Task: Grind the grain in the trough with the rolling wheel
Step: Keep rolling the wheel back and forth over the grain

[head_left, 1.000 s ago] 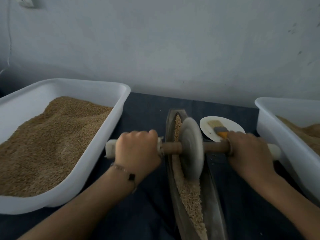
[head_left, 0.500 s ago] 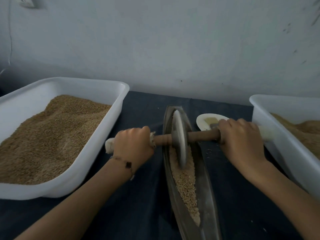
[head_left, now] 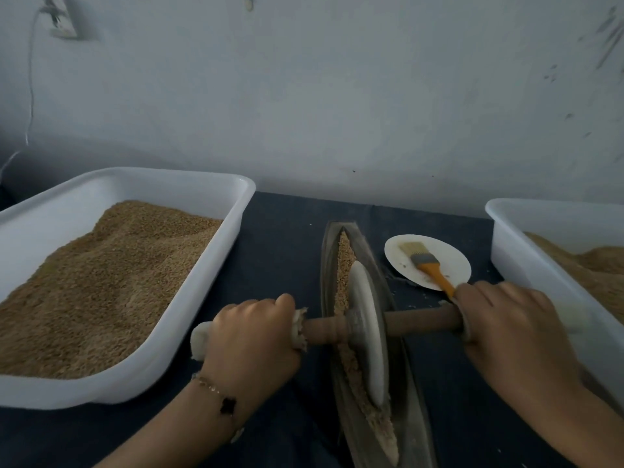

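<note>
Grinding underway: my left hand (head_left: pixel 251 332) and right hand (head_left: pixel 506 320) each grasp the axle (head_left: pixel 422 320); next I'd roll the wheel (head_left: pixel 366 329) along the trough (head_left: pixel 410 417), steadily

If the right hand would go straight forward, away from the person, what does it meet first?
Most likely the brush: its orange handle ends just ahead of the right hand, on the white plate. Beyond that lies only dark cloth up to the wall. Depth is hard to judge, so the knuckles may already touch the handle.
</note>
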